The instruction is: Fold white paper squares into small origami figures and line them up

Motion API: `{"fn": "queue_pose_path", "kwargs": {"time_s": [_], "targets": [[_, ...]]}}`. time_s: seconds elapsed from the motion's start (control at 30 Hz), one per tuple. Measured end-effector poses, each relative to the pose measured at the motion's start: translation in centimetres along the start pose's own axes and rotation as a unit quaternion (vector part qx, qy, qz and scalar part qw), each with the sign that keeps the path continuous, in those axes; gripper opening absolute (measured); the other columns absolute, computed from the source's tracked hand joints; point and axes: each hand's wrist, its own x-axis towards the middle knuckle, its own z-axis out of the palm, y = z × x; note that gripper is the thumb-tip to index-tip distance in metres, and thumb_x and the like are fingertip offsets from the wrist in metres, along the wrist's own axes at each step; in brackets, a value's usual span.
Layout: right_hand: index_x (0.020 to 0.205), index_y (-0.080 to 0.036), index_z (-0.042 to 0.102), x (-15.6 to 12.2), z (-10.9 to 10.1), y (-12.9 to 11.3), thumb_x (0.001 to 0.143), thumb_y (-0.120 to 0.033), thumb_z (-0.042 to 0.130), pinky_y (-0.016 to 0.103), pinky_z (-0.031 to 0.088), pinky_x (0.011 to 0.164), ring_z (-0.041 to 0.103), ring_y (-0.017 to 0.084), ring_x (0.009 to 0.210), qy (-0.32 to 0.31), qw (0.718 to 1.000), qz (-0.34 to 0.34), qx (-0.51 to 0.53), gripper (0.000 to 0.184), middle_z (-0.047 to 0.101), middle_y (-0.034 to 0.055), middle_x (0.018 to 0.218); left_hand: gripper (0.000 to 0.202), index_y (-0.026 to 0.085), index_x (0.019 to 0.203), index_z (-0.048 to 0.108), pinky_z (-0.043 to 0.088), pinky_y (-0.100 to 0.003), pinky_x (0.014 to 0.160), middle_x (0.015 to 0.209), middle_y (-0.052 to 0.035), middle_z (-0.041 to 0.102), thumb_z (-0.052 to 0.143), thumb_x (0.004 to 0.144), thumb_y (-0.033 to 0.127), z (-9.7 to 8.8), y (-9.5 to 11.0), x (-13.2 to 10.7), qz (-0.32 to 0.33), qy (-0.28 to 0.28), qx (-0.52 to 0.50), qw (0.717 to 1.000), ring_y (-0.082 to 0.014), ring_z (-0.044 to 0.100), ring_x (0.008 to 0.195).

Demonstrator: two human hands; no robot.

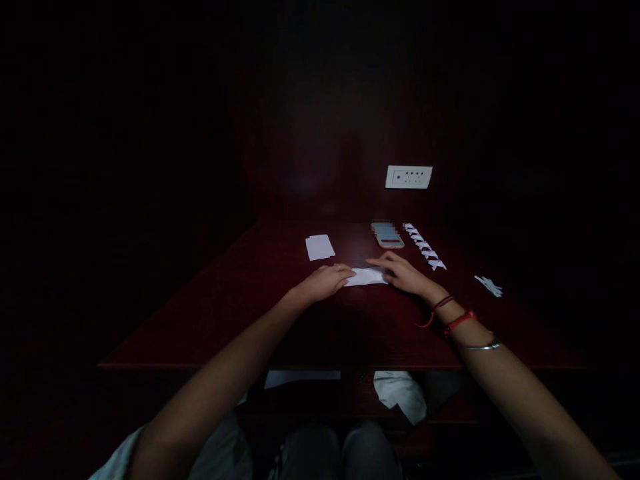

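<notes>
A folded white piece of paper (pixel 367 276) lies lengthwise between my hands on the dark red table. My left hand (pixel 324 283) grips its left end, thumb and fingers closed at the edge. At the right end, my right hand (pixel 403 274) has its thumb and lower fingers against the paper, while the index finger reaches out along the far edge. Beyond my left hand rests a small stack of white paper sheets (pixel 320 247). A row of folded white paper pieces (pixel 424 247) runs along the table past my right hand.
A phone (pixel 388 235) with its screen lit lies behind my right hand. Several thin white strips (pixel 489 286) are at the right. A wall socket (pixel 409 177) is above the table (pixel 210 320). Underneath, a shelf holds a white sheet (pixel 303 378) and a crumpled pale bundle (pixel 400 393).
</notes>
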Motion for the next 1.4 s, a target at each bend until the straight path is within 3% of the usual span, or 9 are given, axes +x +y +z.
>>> {"fn": "queue_pose_path", "kwargs": {"time_s": [0.17, 0.33, 0.43, 0.57, 0.83, 1.03, 1.2, 1.4], "targets": [[0.100, -0.017, 0.055, 0.0, 0.5, 0.8, 0.073, -0.022, 0.046, 0.032, 0.032, 0.084, 0.041, 0.017, 0.094, -0.058, 0.998, -0.007, -0.038, 0.029, 0.045, 0.0082, 0.098, 0.031, 0.025, 0.108, 0.044, 0.030, -0.024, 0.085, 0.115, -0.0008, 0.042, 0.031, 0.081, 0.018, -0.1, 0.1, 0.0, -0.004, -0.007, -0.001, 1.000, -0.0127, 0.040, 0.102], [0.104, -0.014, 0.052, -0.2, 0.3, 1.0, 0.069, -0.041, 0.050, 0.031, 0.033, 0.082, 0.042, 0.018, 0.092, -0.097, 0.995, 0.008, -0.020, 0.045, 0.048, 0.0096, 0.098, 0.034, 0.024, 0.116, 0.036, 0.028, -0.028, 0.087, 0.119, -0.0024, 0.039, 0.032, 0.081, 0.027, 0.0, -0.2, -0.3, -0.072, -0.019, 0.001, 0.997, -0.0153, 0.035, 0.108], [0.104, -0.014, 0.052, -0.2, 0.2, 0.9, 0.067, -0.045, 0.050, 0.030, 0.033, 0.081, 0.043, 0.018, 0.090, -0.090, 0.996, 0.017, -0.019, 0.048, 0.049, 0.0097, 0.097, 0.043, 0.020, 0.120, 0.029, 0.028, -0.031, 0.087, 0.120, -0.0070, 0.037, 0.035, 0.080, 0.036, -0.1, -0.3, -0.3, -0.133, 0.016, 0.007, 0.991, -0.0193, 0.034, 0.109], [0.103, -0.014, 0.053, -0.2, 0.0, 0.6, 0.065, -0.047, 0.051, 0.029, 0.035, 0.077, 0.046, 0.018, 0.086, -0.082, 0.996, 0.023, -0.022, 0.051, 0.051, 0.0090, 0.092, 0.049, 0.019, 0.122, 0.024, 0.032, -0.029, 0.083, 0.114, -0.0082, 0.043, 0.037, 0.078, 0.037, -0.4, 0.0, -0.1, -0.153, 0.062, -0.022, 0.986, -0.0189, 0.042, 0.101], [0.107, -0.018, 0.050, 0.0, -0.5, -1.1, 0.070, -0.044, 0.047, 0.025, 0.037, 0.066, 0.050, 0.014, 0.071, -0.078, 0.997, 0.019, 0.003, 0.046, 0.055, 0.0058, 0.080, 0.046, 0.020, 0.118, 0.031, 0.039, -0.022, 0.071, 0.090, -0.0024, 0.054, 0.044, 0.074, 0.021, -0.2, 0.4, 0.4, -0.143, 0.127, -0.137, 0.972, -0.0121, 0.051, 0.079], [0.100, -0.016, 0.053, 0.3, -0.2, -1.4, 0.071, -0.031, 0.051, 0.024, 0.037, 0.065, 0.049, 0.013, 0.071, 0.001, 1.000, 0.023, -0.006, 0.034, 0.054, 0.0049, 0.078, 0.041, 0.019, 0.116, 0.031, 0.040, -0.019, 0.068, 0.080, 0.0006, 0.054, 0.040, 0.076, 0.018, 0.1, 0.5, 0.7, -0.125, 0.157, -0.215, 0.956, -0.0089, 0.052, 0.070], [0.085, -0.014, 0.056, 0.8, 0.4, -1.6, 0.066, -0.025, 0.054, 0.022, 0.036, 0.062, 0.048, 0.011, 0.067, 0.061, 0.996, 0.050, 0.036, 0.021, 0.054, 0.0029, 0.074, 0.043, 0.020, 0.117, 0.030, 0.039, -0.022, 0.072, 0.082, 0.0001, 0.055, 0.041, 0.076, 0.017, -0.3, 0.8, 0.8, -0.141, 0.145, -0.183, 0.962, -0.0107, 0.052, 0.076], [0.075, -0.014, 0.052, 1.1, 0.9, -1.7, 0.066, -0.024, 0.053, 0.019, 0.036, 0.055, 0.048, 0.009, 0.060, 0.047, 0.984, 0.125, 0.118, 0.015, 0.054, 0.0012, 0.069, 0.044, 0.021, 0.119, 0.029, 0.038, -0.024, 0.074, 0.088, -0.0013, 0.055, 0.041, 0.077, 0.018, -1.2, 1.8, 1.0, -0.157, 0.115, -0.120, 0.974, -0.0127, 0.051, 0.082]]}}
